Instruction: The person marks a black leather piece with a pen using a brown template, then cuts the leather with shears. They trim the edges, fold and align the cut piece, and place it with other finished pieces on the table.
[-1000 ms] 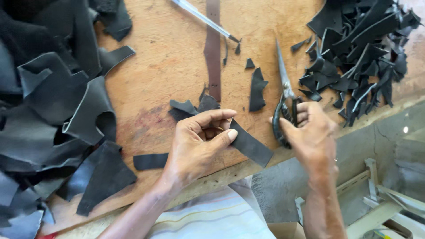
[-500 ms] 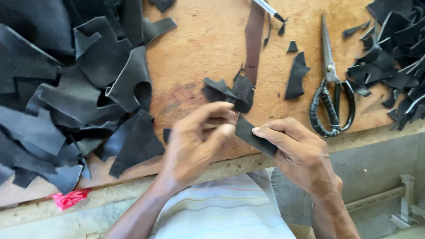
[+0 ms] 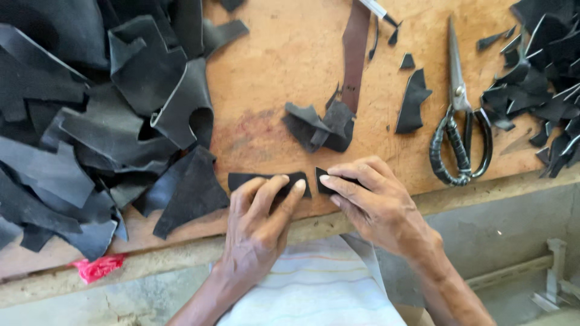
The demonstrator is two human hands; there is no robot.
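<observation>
Two flat black strips (image 3: pixel 266 180), perhaps leather, lie end-to-end.

On the workbench (image 3: pixel 284 54), a strip (image 3: pixel 244 179) lies under the left hand (image 3: pixel 260 214), a smaller piece (image 3: pixel 326 181) under the right hand (image 3: pixel 371 202) just beside it. Scissors (image 3: pixel 460 130) lie to the right, a scrap heap (image 3: pixel 84 121) to the left, a belt strap (image 3: pixel 354 51) behind.

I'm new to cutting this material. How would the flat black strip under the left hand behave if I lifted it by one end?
The black strip would probably droop: bigger pieces in the black scrap pile curl and fold. It looks thin, so likely light. Lying flat on the wooden board under the left hand, it should slide, not roll.
</observation>
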